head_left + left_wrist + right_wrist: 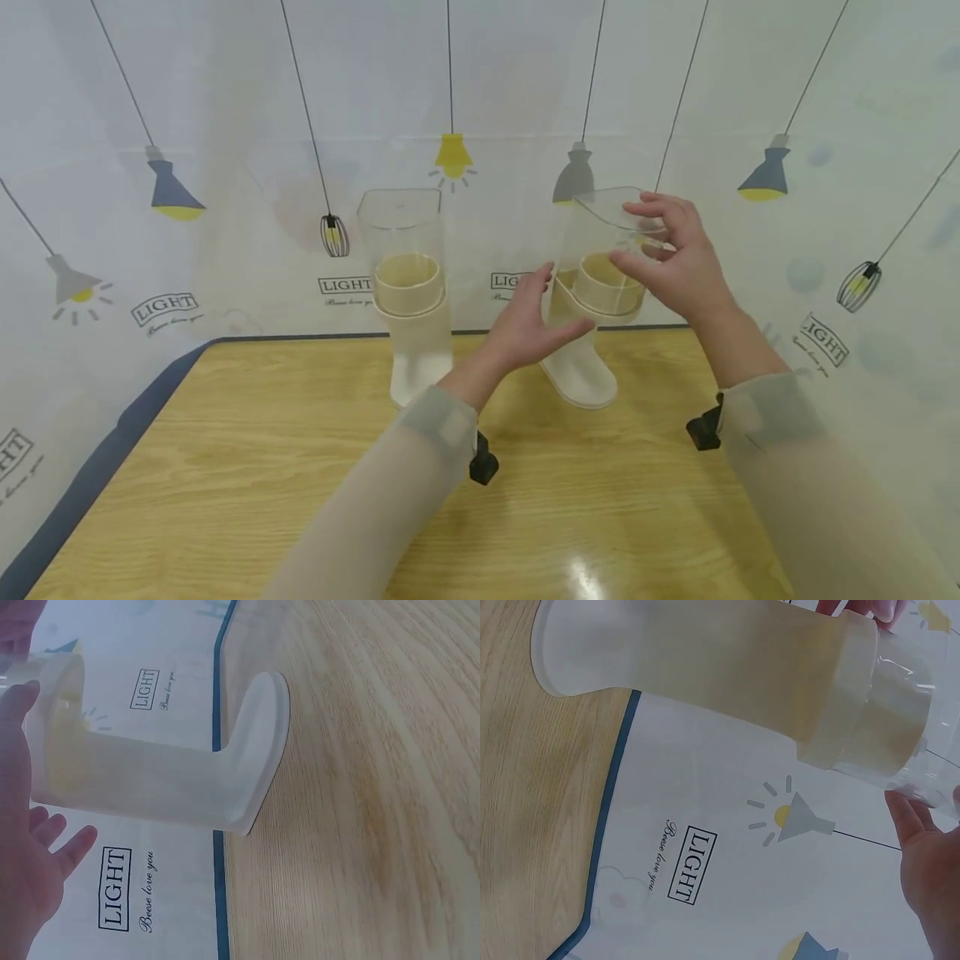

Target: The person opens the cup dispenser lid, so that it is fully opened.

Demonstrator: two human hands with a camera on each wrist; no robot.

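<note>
Apparently nearing completion: curling fingers of the right hand [678,254] round the clear container [592,233] seated on its white stand [581,375] on the bench [300,467], holding the left hand [525,321] nearby with fingers spread, perhaps leaving only steadying.

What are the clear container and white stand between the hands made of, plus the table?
Clear container: likely hard plastic, glossy; see-through with bright edge glints. Glass not ruled out.
White stand: probably moulded plastic, smooth; even colour, rounded base.
Table: wood or wood-look laminate, some sheen; grain and a bright reflection show.
</note>
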